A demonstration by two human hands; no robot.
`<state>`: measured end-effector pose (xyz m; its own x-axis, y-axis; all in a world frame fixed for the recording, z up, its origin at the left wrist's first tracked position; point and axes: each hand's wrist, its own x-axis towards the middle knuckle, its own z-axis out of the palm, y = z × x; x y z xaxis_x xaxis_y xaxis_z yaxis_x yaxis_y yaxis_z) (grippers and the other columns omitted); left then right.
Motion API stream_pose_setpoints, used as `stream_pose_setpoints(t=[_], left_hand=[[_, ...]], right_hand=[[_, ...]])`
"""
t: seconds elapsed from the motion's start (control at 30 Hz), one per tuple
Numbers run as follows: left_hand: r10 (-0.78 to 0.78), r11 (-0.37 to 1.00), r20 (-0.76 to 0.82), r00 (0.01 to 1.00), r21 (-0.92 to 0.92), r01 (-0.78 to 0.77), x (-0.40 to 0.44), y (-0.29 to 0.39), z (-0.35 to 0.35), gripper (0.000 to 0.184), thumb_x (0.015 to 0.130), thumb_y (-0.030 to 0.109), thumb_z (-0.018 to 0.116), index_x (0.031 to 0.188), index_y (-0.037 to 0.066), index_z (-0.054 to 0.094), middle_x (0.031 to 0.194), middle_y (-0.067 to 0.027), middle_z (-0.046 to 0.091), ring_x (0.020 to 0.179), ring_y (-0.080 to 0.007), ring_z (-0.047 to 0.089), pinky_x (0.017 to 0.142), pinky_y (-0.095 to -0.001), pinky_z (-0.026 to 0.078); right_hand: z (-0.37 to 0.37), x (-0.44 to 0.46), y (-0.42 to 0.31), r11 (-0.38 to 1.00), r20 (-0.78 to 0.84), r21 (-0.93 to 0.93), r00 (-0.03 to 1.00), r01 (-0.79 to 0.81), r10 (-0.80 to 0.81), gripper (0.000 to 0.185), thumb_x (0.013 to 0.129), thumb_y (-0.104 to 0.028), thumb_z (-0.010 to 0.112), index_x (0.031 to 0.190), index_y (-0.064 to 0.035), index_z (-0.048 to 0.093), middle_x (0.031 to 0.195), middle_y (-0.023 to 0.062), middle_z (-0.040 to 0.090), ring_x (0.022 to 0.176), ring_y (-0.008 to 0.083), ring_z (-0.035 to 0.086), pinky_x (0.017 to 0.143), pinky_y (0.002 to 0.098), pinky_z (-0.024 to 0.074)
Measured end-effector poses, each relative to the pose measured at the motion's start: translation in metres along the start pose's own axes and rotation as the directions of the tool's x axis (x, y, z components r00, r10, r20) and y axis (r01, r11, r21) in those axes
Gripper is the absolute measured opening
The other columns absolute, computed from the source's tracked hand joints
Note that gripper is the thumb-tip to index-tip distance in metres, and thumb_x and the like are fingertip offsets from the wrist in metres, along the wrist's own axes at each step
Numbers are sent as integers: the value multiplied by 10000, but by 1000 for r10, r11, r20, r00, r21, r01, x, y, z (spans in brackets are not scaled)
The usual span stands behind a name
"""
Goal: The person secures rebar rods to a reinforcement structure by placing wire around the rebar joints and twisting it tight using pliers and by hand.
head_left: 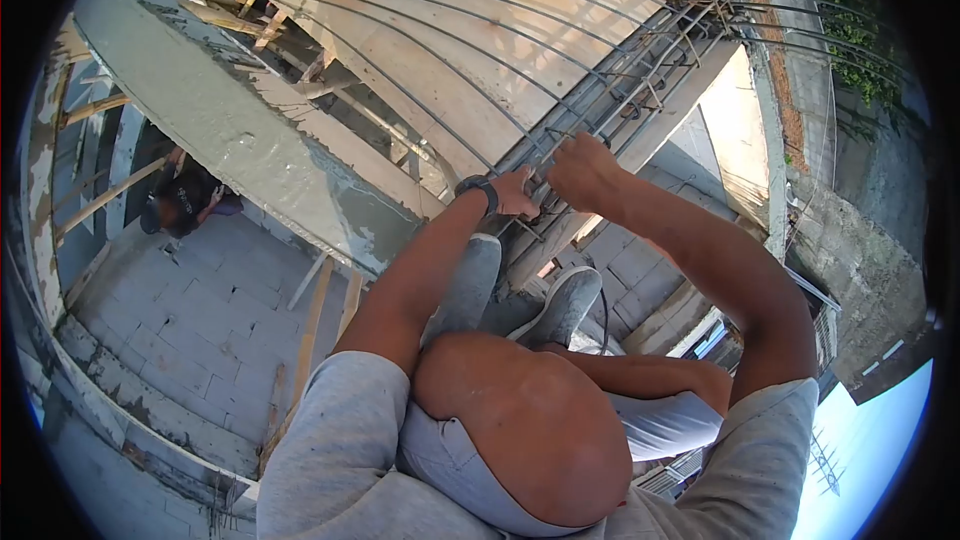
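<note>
1. Head view: the left hand (515, 195), with a dark band (483, 192) at its wrist, is at the near end of a steel rebar cage (650, 85); its fingers are partly bent, and I cannot tell whether they grip a bar.
2. The right hand (583, 172) is just beside it, over the same cage, fingers folded inward; how tightly they close, and on what, is hidden.
3. The cage lies in a narrow channel, between a plywood panel (545, 90) and a side board (690, 95), running from the hands toward the upper right.
4. Long, thin rods (455, 70) fan across the panel and reach the channel.
5. Below the hands are the person's bent bare knee (520, 430) and a grey shoe (572, 302).
6. To the left slopes a grey concrete strip (250, 145); beyond it, lower down, is another person (190, 198) in dark clothing.
</note>
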<state>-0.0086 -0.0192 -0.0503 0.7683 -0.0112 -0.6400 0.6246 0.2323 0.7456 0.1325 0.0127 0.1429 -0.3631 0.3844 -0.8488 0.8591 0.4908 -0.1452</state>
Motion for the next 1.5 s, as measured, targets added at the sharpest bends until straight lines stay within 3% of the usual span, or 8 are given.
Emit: stream_pose_setpoints(t=[0.13, 0.23, 0.43, 0.73, 0.97, 1.17, 1.3, 1.5], left_hand=[[31, 998, 19, 999, -55, -30, -11, 11, -5, 1117, 549, 280, 799, 1432, -140, 258, 947, -164, 688, 849, -282, 664, 734, -345, 532], [-12, 997, -6, 1000, -77, 12, -9, 7, -2, 993, 546, 288, 808, 1361, -90, 385, 935, -148, 679, 856, -277, 655, 750, -340, 525], [27, 998, 64, 998, -58, -23, -13, 11, -9, 1120, 541, 301, 823, 1456, -70, 295, 1023, -178, 676, 953, -291, 642, 833, -359, 514], [268, 961, -156, 951, -27, -275, -61, 43, -8, 1095, 663, 279, 834, 1522, 13, 208, 1557, -228, 270, 1441, -332, 280, 1169, -372, 254], [645, 756, -215, 733, 42, -653, -85, 97, 0, 519, 884, 310, 707, 1332, 94, 561, 1322, -138, 581, 1276, -305, 510, 1071, -374, 387], [585, 797, -81, 807, -130, -591, -91, 118, 9, 279, 1012, 274, 529, 1095, 24, 622, 981, -72, 661, 997, -188, 636, 939, -334, 458], [425, 675, -482, 766, -394, -623, -72, 112, 14, 281, 1018, 292, 524, 1005, 24, 607, 910, -74, 655, 874, -177, 650, 832, -319, 506], [14, 333, -561, 828, -778, -532, -57, 92, -18, 259, 1007, 352, 547, 1026, 98, 592, 880, -10, 616, 786, -134, 619, 731, -312, 528]], right_hand=[[-35, 4, 0, 976, 398, 125, 910, -179, 116, 224, 854, -263, 693, 809, -44, 689, 779, 97, 658, 818, 261, 702, 619, 396, 528], [-14, 4, 31, 544, 690, 564, 717, -621, 103, 382, 852, -363, 729, 701, -21, 648, 701, 46, 603, 660, 176, 660, 498, 320, 479], [15, -33, 32, 486, 661, 665, 750, -568, -28, 338, 753, -327, 797, 781, -15, 670, 669, 51, 607, 574, 152, 602, 523, 257, 510], [12, -119, 25, 332, 508, 791, 854, -515, 114, 275, 735, -166, 786, 681, -7, 567, 532, 52, 555, 432, 155, 555, 434, 310, 448], [26, -124, -6, 240, 403, 882, 913, -405, 62, 423, 748, -315, 838, 791, -12, 547, 614, 51, 591, 530, 145, 613, 458, 288, 487], [42, -122, -26, 38, 336, 940, 939, -340, 80, 428, 844, -378, 759, 933, -16, 547, 710, 73, 628, 618, 145, 652, 493, 299, 522], [54, -119, -32, 64, 287, 954, 954, -293, 90, 360, 931, -354, 665, 1012, -15, 575, 784, 70, 646, 695, 153, 660, 549, 309, 540], [62, -130, -40, -140, 250, 958, 968, -250, -15, 376, 950, -401, 632, 992, -28, 603, 790, 29, 634, 722, 137, 625, 612, 323, 544]])
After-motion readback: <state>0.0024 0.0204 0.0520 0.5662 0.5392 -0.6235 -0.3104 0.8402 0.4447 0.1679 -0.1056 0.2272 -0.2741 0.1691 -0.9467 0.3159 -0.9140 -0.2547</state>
